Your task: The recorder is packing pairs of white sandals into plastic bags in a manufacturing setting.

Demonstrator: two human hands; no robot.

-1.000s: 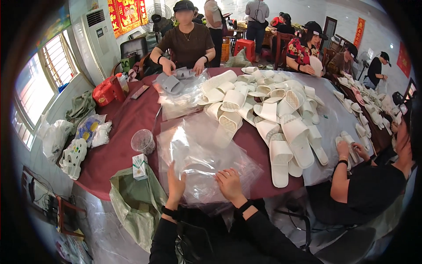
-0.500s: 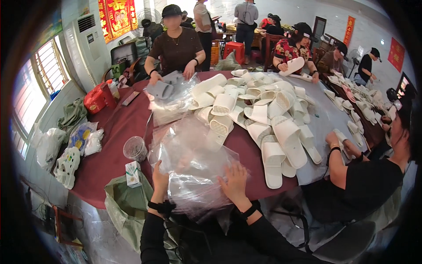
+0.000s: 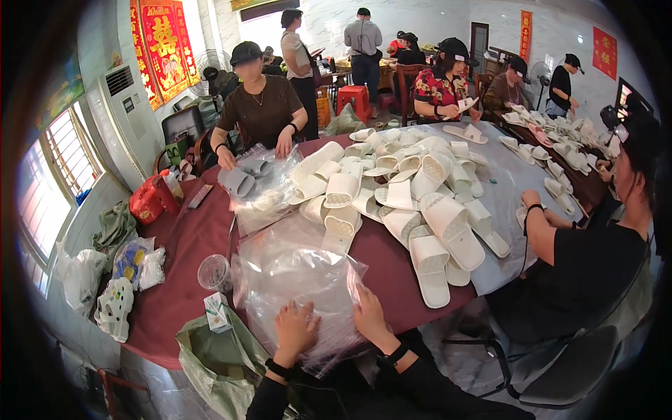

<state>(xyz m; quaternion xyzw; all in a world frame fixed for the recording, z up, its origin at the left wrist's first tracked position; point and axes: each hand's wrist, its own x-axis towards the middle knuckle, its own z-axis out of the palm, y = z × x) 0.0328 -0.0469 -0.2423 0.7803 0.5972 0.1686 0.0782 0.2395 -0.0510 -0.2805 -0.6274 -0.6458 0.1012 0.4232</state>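
In front of me on the table lies a stack of clear plastic bags (image 3: 290,269), crinkled and shiny. My left hand (image 3: 296,329) rests on the near part of the stack, fingers spread over the film. At the stack's right side, my right hand (image 3: 371,318) has its fingers closed at a raised bag edge. Just beyond the bags rises a big heap of white slippers (image 3: 399,196), some with dimpled soles showing. One slipper at the heap's left partly meets the bags' far edge.
Left of the bags stand a clear plastic tub (image 3: 215,273) and a small white box (image 3: 218,313). A green woven sack (image 3: 217,353) hangs at the near edge. Across the table a co-worker (image 3: 259,105) handles grey slippers (image 3: 238,183) over more bags. Another person (image 3: 574,259) sits at my right.
My left hand has moved right, from the bags' left edge onto the film. My right hand has gone from lying flat to the raised right edge. The view has shifted slightly.
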